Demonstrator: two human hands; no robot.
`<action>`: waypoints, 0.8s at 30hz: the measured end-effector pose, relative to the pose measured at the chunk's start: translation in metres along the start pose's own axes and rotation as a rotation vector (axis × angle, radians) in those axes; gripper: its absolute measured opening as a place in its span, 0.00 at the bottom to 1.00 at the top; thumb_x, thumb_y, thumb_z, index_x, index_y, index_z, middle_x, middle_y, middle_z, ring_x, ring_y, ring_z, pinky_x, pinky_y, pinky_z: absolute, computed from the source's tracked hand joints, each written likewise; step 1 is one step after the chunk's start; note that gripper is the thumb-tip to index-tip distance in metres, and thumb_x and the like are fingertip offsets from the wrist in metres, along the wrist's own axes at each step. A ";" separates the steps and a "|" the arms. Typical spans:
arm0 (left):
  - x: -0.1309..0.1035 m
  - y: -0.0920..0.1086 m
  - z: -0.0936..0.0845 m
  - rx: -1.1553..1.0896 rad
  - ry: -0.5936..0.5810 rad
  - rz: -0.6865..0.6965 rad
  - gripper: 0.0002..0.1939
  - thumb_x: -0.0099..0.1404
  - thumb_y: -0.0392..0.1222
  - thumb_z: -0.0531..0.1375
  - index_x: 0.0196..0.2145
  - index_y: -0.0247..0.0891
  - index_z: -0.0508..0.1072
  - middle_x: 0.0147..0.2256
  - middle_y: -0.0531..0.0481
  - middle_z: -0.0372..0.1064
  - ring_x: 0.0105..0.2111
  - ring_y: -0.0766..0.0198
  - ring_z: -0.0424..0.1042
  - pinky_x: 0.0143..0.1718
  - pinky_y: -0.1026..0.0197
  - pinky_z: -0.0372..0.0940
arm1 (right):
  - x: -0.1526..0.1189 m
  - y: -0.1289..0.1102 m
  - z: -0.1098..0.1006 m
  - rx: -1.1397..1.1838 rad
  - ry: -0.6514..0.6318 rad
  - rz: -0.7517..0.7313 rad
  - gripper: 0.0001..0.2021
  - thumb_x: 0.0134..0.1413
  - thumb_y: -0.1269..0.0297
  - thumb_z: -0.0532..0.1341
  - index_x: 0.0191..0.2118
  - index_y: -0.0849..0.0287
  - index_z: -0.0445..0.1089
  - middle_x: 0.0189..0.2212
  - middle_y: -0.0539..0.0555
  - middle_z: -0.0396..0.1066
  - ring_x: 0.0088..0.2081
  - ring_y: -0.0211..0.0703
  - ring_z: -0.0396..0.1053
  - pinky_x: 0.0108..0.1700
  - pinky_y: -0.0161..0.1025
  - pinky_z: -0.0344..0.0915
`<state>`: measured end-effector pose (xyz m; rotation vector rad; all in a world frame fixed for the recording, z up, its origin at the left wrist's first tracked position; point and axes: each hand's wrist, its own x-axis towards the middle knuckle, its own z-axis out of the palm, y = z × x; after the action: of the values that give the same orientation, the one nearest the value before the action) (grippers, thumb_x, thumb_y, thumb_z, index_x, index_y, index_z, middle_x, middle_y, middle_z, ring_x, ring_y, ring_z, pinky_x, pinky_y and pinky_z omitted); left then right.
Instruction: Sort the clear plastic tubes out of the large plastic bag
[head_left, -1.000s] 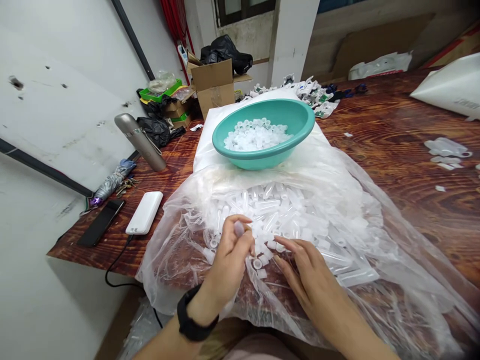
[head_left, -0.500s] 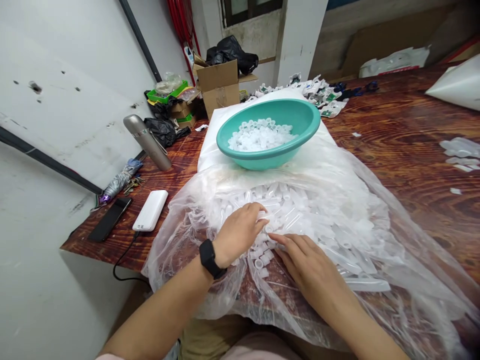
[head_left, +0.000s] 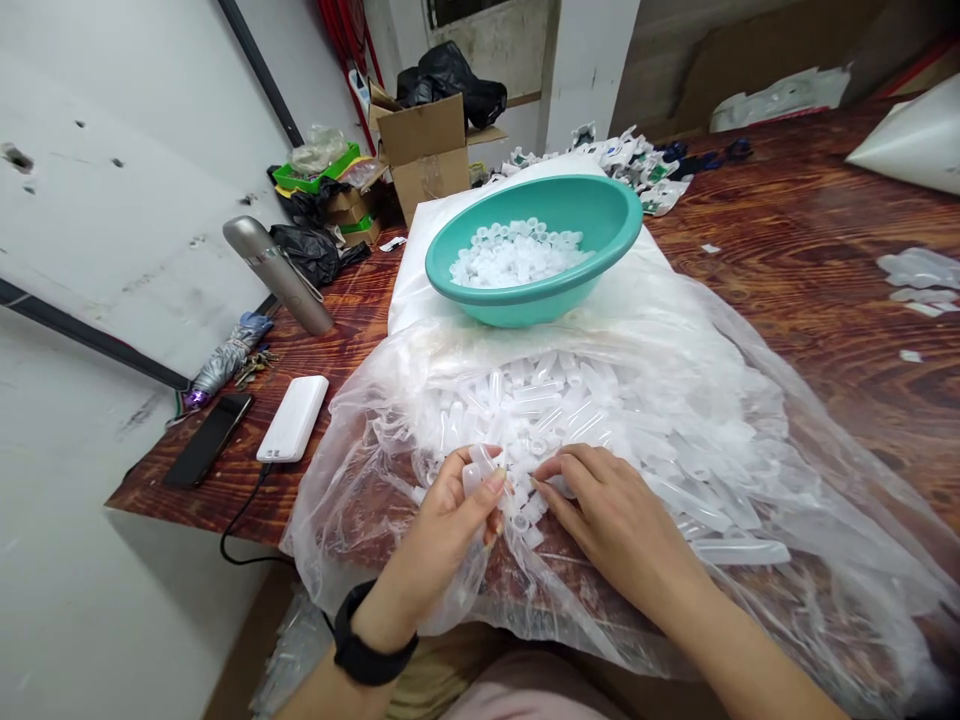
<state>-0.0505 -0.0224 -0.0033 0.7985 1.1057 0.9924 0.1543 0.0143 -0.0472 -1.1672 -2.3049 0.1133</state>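
My left hand (head_left: 450, 515), wearing a black wristband, is closed around a couple of translucent plastic tubes (head_left: 477, 468) that stick up between thumb and fingers. Close by on the right, my right hand (head_left: 611, 510) has its thumb and forefinger drawn together over the small white plastic rings (head_left: 521, 522). What those fingertips hold, if anything, is too small to make out. Behind both hands spreads a pile of similar tubes and pieces (head_left: 540, 400), lying on a clear plastic bag (head_left: 360, 440). A teal basin (head_left: 517, 312), tilted towards me, holds many small white rings.
On the left lie a white power bank (head_left: 294, 420) with a black cable, a phone (head_left: 208, 440) and a folded umbrella (head_left: 225, 360). A grey flask (head_left: 281, 278) stands behind them. At the back are a cardboard box (head_left: 427, 165) and scattered white packets (head_left: 637, 165).
My left hand has turned and drawn back from the pile, now with tubes in its grip. My right hand's fingers have curled in more. The view has shifted slightly.
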 end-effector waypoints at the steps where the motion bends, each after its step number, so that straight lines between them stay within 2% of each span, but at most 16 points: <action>1: -0.002 -0.005 0.000 -0.056 0.007 -0.024 0.28 0.67 0.59 0.71 0.54 0.40 0.69 0.32 0.57 0.68 0.27 0.71 0.64 0.28 0.67 0.59 | 0.001 -0.001 -0.001 0.002 -0.008 0.002 0.06 0.76 0.64 0.56 0.43 0.55 0.69 0.38 0.55 0.76 0.39 0.53 0.76 0.42 0.49 0.69; 5: -0.005 -0.015 -0.004 -0.122 0.043 -0.054 0.29 0.64 0.60 0.74 0.52 0.38 0.71 0.34 0.56 0.71 0.27 0.73 0.67 0.29 0.69 0.61 | 0.001 0.001 -0.001 0.003 -0.028 0.004 0.05 0.75 0.67 0.56 0.47 0.56 0.70 0.39 0.55 0.78 0.42 0.54 0.75 0.46 0.50 0.68; 9: -0.005 -0.012 -0.012 -0.196 0.122 -0.035 0.31 0.60 0.58 0.77 0.50 0.39 0.71 0.34 0.56 0.72 0.27 0.73 0.68 0.27 0.69 0.61 | -0.002 0.004 -0.002 0.005 -0.045 0.018 0.05 0.75 0.66 0.57 0.45 0.56 0.71 0.40 0.56 0.77 0.42 0.55 0.75 0.45 0.51 0.67; 12: -0.007 -0.010 -0.014 -0.242 0.123 -0.028 0.31 0.59 0.56 0.78 0.49 0.39 0.71 0.33 0.56 0.72 0.26 0.73 0.68 0.27 0.69 0.60 | -0.001 0.004 0.000 0.014 -0.048 0.024 0.05 0.74 0.66 0.59 0.44 0.55 0.72 0.42 0.56 0.78 0.43 0.56 0.75 0.45 0.51 0.67; 15: -0.008 -0.011 -0.012 -0.256 0.098 -0.030 0.29 0.59 0.56 0.78 0.48 0.38 0.72 0.31 0.56 0.73 0.26 0.73 0.68 0.26 0.69 0.61 | 0.002 0.004 0.003 0.046 -0.023 0.018 0.08 0.75 0.68 0.56 0.45 0.55 0.73 0.42 0.55 0.79 0.43 0.54 0.77 0.44 0.51 0.69; 18: -0.010 -0.011 -0.008 -0.301 0.119 -0.028 0.29 0.59 0.54 0.79 0.47 0.37 0.71 0.34 0.53 0.76 0.25 0.73 0.68 0.26 0.70 0.61 | 0.002 0.003 -0.002 0.101 0.050 0.036 0.10 0.75 0.67 0.56 0.52 0.56 0.74 0.45 0.57 0.78 0.44 0.50 0.78 0.46 0.47 0.73; 21: -0.012 -0.010 0.000 -0.387 0.153 -0.006 0.29 0.58 0.53 0.79 0.46 0.38 0.71 0.37 0.50 0.79 0.25 0.73 0.67 0.25 0.70 0.61 | -0.007 -0.005 -0.016 0.242 0.118 0.095 0.10 0.75 0.65 0.59 0.55 0.51 0.75 0.48 0.55 0.76 0.48 0.44 0.79 0.49 0.40 0.75; 24: -0.015 -0.011 0.010 -0.448 0.145 0.015 0.26 0.60 0.53 0.78 0.45 0.38 0.71 0.38 0.50 0.79 0.25 0.73 0.67 0.25 0.70 0.61 | -0.021 -0.024 -0.027 0.550 0.073 0.254 0.09 0.71 0.62 0.65 0.52 0.42 0.78 0.48 0.49 0.78 0.48 0.40 0.80 0.49 0.33 0.76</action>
<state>-0.0403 -0.0411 -0.0052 0.3764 0.9487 1.2687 0.1607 -0.0214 -0.0263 -1.1316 -1.8729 0.7347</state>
